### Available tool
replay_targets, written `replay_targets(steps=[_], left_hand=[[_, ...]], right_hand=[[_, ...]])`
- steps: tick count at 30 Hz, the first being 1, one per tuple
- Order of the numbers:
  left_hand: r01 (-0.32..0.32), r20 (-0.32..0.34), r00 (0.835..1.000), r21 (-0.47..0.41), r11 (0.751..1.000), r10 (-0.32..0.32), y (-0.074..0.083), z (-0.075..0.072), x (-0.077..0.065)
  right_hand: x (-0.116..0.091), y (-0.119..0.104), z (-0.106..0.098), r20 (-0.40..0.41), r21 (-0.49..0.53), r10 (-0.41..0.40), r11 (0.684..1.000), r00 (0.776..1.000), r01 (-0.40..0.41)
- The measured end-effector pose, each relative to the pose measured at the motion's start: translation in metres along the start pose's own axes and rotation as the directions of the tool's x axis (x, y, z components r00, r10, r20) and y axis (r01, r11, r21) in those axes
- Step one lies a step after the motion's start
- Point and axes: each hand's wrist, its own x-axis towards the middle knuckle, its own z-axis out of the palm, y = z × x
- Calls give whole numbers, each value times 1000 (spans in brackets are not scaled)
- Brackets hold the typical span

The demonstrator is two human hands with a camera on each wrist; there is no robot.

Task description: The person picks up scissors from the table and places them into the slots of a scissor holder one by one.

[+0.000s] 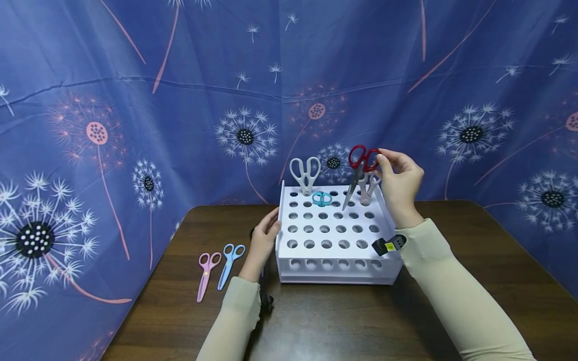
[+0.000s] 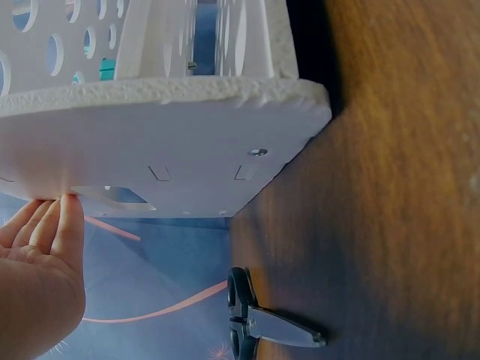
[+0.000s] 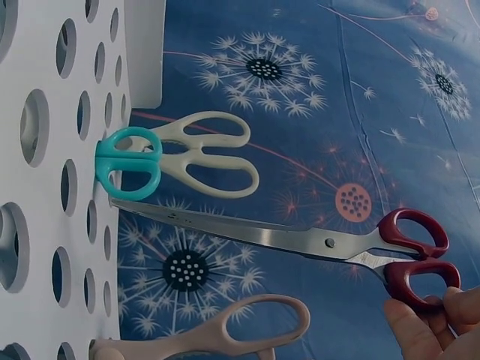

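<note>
My right hand (image 1: pixel 400 181) pinches one handle loop of the red-handled scissors (image 3: pixel 262 235), holding them blades-down over the back rows of a white holed rack (image 1: pixel 336 277). In the right wrist view their tip lies close to the rack's top, beside the small teal scissors (image 3: pixel 129 159). White scissors (image 1: pixel 306 190) stand in a back-row hole, and pale pinkish scissors (image 1: pixel 365 196) stand at the back right, partly behind the red pair. With fingers extended, my left hand (image 2: pixel 41 277) touches the rack's left side panel (image 2: pixel 142 135).
Pink scissors (image 1: pixel 204 282) and light blue scissors (image 1: pixel 226 268) lie on the brown wooden table (image 1: pixel 336 321) to the left. Black-handled scissors (image 2: pixel 281 328) lie beyond the rack's left side, mostly hidden by my left hand in the head view. A blue dandelion-print cloth (image 1: pixel 189 115) hangs behind.
</note>
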Motion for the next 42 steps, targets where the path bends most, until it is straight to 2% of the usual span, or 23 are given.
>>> replay_targets(steps=[3,9,28,42], left_hand=[[-8,1,1000,6,1000,8,12,0,-4],[-27,5,1000,-18,999,27,12,-1,-3],[-2,3,1000,-37,999,2,12,-1,-2],[9,0,1000,-13,1000,-9,16,0,-6]], right_hand=[[0,1,2,-6,8,-5,1000,1000,5],[-1,0,9,2,33,-13,999,1000,12],[-9,2,33,54,28,11,1000,999,-13],[-19,2,46,87,101,10,995,996,-19]])
